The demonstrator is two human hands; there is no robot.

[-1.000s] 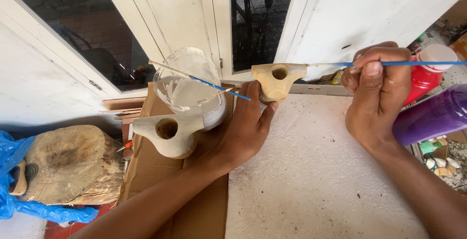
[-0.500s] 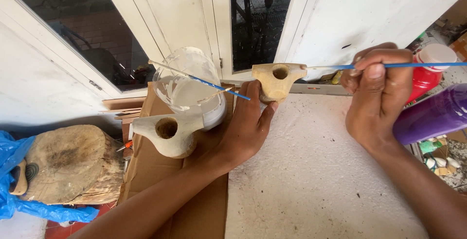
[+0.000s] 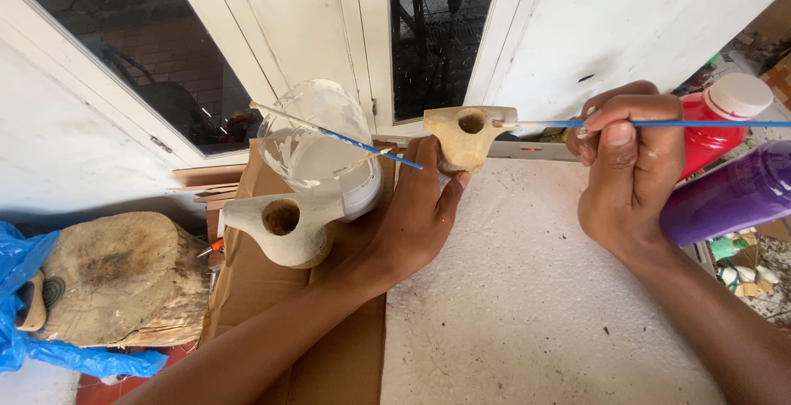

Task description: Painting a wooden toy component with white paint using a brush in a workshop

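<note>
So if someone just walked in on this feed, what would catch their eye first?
Most likely the small tan clay piece with a round hole, held up at centre by the left hand, while the right hand points a thin blue-handled brush at its side. Next, the paint-smeared clear jar with another brush in it, just left of centre, and a second, paler holed piece in front of it. At the right edge are a red bottle and a purple bottle.

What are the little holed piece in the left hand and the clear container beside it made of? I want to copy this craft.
The holed piece in the left hand looks like unglazed clay or carved wood: matte, tan, unpainted. The clear container appears to be thin plastic, see-through with white paint smeared inside.
</note>
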